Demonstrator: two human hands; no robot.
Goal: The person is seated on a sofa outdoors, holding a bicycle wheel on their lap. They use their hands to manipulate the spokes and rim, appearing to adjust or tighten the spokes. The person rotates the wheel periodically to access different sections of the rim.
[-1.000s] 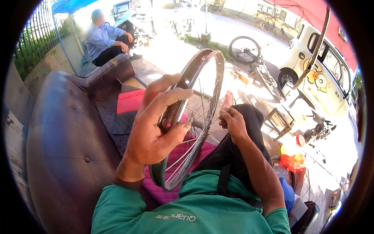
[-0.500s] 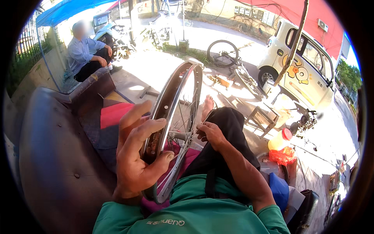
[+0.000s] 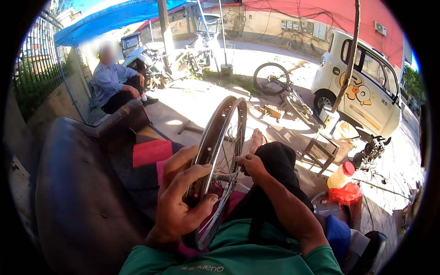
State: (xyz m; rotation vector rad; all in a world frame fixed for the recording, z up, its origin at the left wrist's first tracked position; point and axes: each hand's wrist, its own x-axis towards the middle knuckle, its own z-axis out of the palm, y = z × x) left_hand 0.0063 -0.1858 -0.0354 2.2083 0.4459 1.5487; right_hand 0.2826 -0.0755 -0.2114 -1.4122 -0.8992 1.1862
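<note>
I observe: left hand gripping spoked wheel | right hand pinched closed just beside it | contents: cannot tell

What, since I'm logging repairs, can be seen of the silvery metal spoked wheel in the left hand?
The silvery metal spoked wheel shows no tyre; its brownish rim channel is pierced by round holes, with thin spokes inside. It is held tilted, edge toward the view, before the green cloth shirt. The bare left hand grips its left side; the bare right hand is at its right side, contact unclear.
</note>
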